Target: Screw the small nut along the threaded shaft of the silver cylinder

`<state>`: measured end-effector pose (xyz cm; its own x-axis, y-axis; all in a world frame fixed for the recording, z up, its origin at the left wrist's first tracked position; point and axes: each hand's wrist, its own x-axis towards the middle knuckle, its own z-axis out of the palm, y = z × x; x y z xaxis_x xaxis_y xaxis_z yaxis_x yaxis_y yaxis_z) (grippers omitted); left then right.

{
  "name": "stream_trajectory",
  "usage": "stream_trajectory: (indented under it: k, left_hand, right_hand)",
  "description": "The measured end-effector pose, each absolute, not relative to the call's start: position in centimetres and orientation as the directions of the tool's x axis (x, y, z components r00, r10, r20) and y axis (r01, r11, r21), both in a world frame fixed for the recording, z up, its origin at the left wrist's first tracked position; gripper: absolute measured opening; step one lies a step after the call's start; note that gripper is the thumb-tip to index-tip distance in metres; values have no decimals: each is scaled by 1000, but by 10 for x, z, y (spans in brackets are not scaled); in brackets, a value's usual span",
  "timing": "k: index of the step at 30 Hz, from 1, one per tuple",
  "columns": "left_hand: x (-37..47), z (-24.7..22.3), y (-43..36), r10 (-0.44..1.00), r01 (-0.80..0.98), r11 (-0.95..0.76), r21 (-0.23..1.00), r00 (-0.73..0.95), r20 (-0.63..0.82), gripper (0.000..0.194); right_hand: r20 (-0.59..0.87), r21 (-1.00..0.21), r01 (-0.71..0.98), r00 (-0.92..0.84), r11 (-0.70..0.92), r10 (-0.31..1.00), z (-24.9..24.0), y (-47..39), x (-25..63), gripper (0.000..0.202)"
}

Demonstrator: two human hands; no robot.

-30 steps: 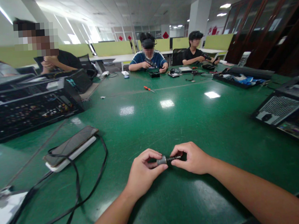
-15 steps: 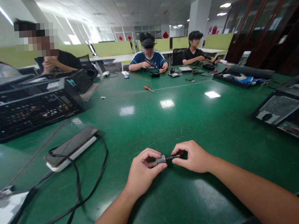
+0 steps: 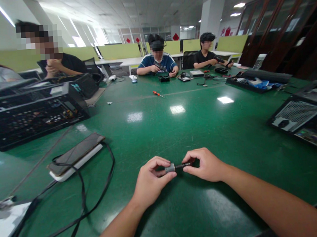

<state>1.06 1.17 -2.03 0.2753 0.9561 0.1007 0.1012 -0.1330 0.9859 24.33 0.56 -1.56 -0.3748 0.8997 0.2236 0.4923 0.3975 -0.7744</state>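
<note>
Between thumb and fingers, my left hand (image 3: 151, 181) grips a small grey metal cylinder (image 3: 170, 168), held just above or on the green table. A thin dark rod with ridges or bands (image 3: 179, 166) points right from the cylinder's end. My right hand (image 3: 204, 165) pinches the far end of that rod between thumb and forefinger. Rod and cylinder lie in one line and appear joined; whether they are one piece I cannot tell. Fingertips hide part of both.
Left of my hands, a phone (image 3: 78, 153) lies on a white power strip (image 3: 77, 166) with looping black cable (image 3: 84, 194). Open computer cases stand left (image 3: 34, 115) and right (image 3: 303, 116). A red screwdriver (image 3: 157, 94) lies further off. Several people sit around the table.
Almost nothing differs. Both hands keep their grips on the cylinder and rod, with only a very slight shift in the picture.
</note>
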Motion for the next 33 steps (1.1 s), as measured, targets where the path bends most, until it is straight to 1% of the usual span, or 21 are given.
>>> stream_trajectory:
  k: [13, 21, 33]
  left_hand:
    - [6, -21, 16, 952, 83, -172, 982, 270, 145, 24]
    - [3, -21, 17, 952, 100, -212, 972, 245, 182, 23]
    - [0, -19, 18, 946, 75, -229, 971, 253, 203, 21]
  right_hand:
    - [249, -767, 491, -367, 414, 896, -16, 7, 245, 8]
    - [251, -775, 489, -341, 400, 906, -14, 8, 247, 8]
    - [253, -777, 488, -335, 397, 908, -13, 9, 248, 9]
